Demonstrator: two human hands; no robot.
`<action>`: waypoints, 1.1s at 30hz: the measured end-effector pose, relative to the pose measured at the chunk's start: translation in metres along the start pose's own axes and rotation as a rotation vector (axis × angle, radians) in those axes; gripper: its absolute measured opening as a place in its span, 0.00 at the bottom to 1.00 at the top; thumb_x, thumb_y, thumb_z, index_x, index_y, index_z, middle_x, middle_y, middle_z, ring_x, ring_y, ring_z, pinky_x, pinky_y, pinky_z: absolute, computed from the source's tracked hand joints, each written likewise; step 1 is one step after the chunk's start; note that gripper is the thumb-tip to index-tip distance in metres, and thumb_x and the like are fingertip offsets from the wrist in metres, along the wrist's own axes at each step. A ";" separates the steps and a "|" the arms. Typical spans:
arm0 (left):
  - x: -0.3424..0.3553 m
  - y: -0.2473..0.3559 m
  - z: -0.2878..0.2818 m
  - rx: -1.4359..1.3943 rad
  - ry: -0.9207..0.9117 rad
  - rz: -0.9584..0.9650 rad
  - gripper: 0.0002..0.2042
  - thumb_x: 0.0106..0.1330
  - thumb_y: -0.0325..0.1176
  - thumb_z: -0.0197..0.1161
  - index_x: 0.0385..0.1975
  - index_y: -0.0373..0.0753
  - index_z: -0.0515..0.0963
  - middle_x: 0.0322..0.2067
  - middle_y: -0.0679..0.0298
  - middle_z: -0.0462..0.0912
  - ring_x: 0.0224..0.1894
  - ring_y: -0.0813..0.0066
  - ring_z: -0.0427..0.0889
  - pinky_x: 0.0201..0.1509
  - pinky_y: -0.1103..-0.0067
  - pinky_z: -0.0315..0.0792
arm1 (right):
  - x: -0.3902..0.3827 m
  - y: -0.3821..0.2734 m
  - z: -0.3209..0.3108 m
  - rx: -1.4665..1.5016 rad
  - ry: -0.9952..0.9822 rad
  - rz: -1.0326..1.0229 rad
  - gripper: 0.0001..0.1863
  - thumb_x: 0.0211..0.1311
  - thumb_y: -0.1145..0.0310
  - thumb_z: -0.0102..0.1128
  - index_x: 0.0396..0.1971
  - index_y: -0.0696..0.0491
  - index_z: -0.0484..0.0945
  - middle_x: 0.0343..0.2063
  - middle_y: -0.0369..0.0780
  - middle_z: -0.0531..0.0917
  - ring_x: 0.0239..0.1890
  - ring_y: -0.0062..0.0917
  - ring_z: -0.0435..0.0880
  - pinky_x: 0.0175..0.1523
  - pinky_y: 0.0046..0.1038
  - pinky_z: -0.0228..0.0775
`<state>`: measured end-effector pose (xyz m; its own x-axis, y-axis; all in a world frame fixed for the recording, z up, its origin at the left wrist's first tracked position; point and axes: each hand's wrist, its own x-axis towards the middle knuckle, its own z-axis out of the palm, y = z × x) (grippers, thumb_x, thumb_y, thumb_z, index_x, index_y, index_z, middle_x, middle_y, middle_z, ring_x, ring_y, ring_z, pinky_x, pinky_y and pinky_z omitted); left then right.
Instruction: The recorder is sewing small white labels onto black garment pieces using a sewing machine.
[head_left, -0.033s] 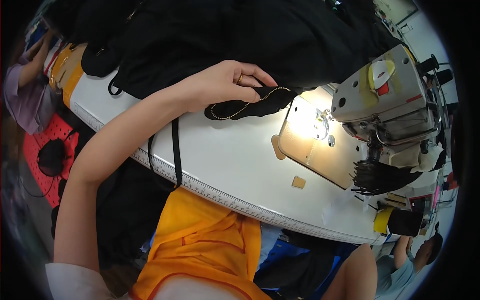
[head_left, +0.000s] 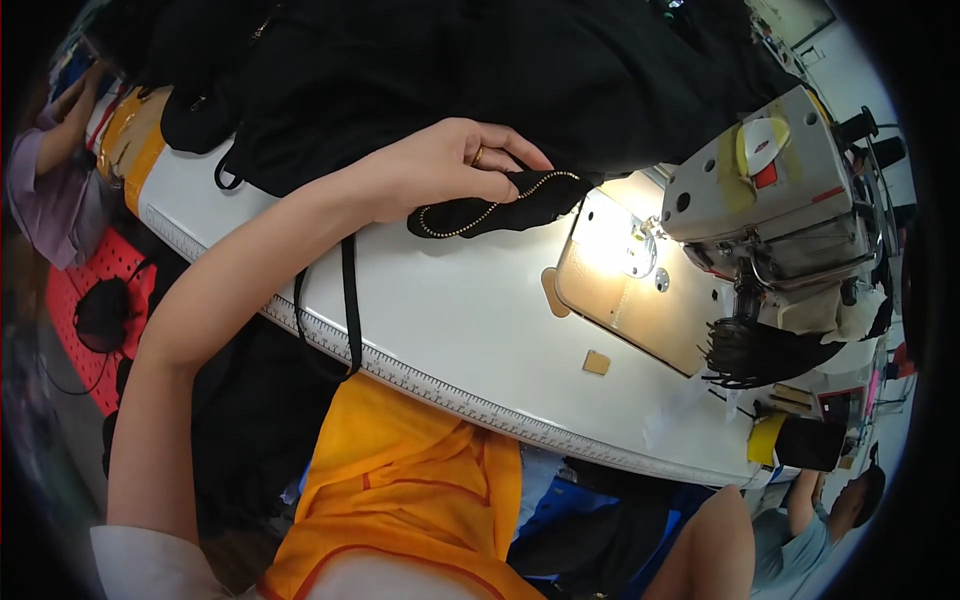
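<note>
Black fabric (head_left: pixel 515 212), with a gold-coloured beaded line curving along it, was pinched between the thumb and fingers of the left hand (head_left: pixel 455 165); a gold-coloured ring (head_left: pixel 478 157) sat on one finger. The state of the right hand, outside the view, could not be told. The pinched fabric was located at the white table (head_left: pixel 450 320), its right end near the tan bed plate (head_left: pixel 635 305) of the lit sewing machine (head_left: pixel 725 200). Beyond the hand, a large mass of dark cloth (head_left: pixel 480 75) covered the far side. Narrow black straps (head_left: pixel 352 300) crossed the ruler strip (head_left: pixel 450 392) at the near edge. A small tan square (head_left: pixel 597 363) lay near the bed plate, and orange cloth (head_left: pixel 400 455) was situated below the edge.
</note>
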<state>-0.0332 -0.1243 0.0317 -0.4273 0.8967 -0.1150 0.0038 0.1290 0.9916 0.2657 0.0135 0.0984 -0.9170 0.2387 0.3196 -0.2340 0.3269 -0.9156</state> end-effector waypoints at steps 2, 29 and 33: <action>0.000 -0.002 -0.001 -0.013 -0.009 0.020 0.20 0.58 0.26 0.62 0.52 0.34 0.77 0.31 0.65 0.86 0.31 0.86 0.81 0.43 0.89 0.73 | 0.000 0.000 -0.001 -0.011 0.008 -0.001 0.14 0.59 0.73 0.56 0.45 0.58 0.77 0.46 0.41 0.79 0.49 0.32 0.77 0.57 0.34 0.65; -0.001 -0.014 -0.007 -0.545 -0.091 0.052 0.23 0.63 0.25 0.60 0.59 0.29 0.69 0.45 0.62 0.82 0.42 0.83 0.84 0.44 0.89 0.78 | -0.080 0.090 -0.094 -1.525 0.109 0.097 0.19 0.59 0.76 0.54 0.51 0.59 0.74 0.50 0.49 0.76 0.50 0.46 0.74 0.58 0.41 0.63; -0.004 -0.015 -0.005 -0.531 -0.057 0.033 0.21 0.63 0.24 0.59 0.57 0.32 0.71 0.45 0.63 0.82 0.42 0.83 0.83 0.47 0.88 0.78 | -0.056 0.063 -0.063 -1.342 0.075 -0.015 0.19 0.57 0.74 0.56 0.50 0.59 0.77 0.48 0.47 0.79 0.50 0.45 0.75 0.57 0.41 0.65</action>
<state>-0.0356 -0.1321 0.0178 -0.3853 0.9200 -0.0713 -0.4478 -0.1189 0.8862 0.3225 0.0787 0.0380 -0.8874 0.2621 0.3793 0.2907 0.9566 0.0189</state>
